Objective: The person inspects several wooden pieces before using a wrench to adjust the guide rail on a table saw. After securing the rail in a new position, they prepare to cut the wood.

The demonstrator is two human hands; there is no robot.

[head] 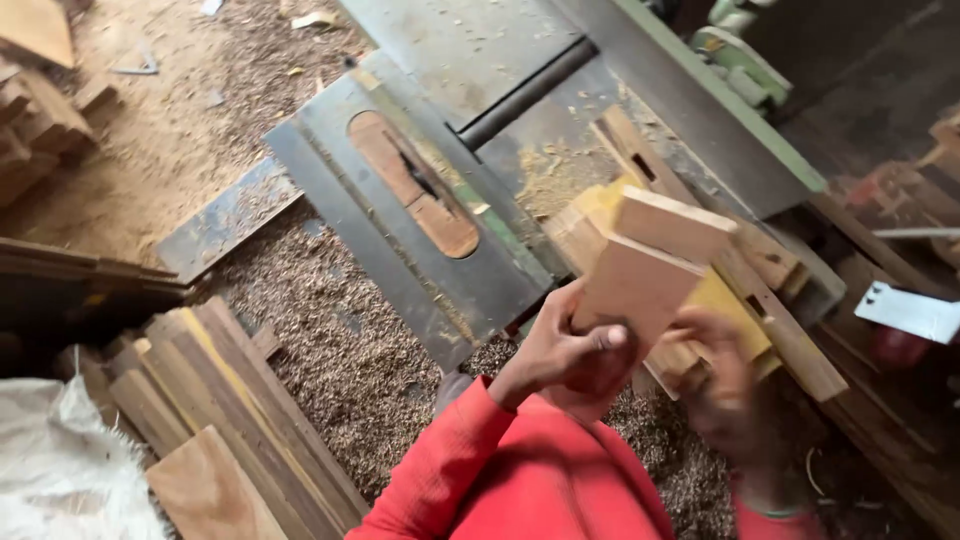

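Observation:
My left hand grips the lower edge of a flat, pale wooden block, thumb across its face. A second wooden block lies stacked against its top. My right hand, blurred, holds the same bundle from the right side, where a yellowish wooden piece shows behind. Both arms wear red sleeves. The blocks are held up in front of me, above the saw table's near edge.
A metal table saw with a wooden throat insert lies ahead, its green-edged fence at the right. Slotted wooden rails rest on it. Wood planks and a white sack lie lower left on sawdust.

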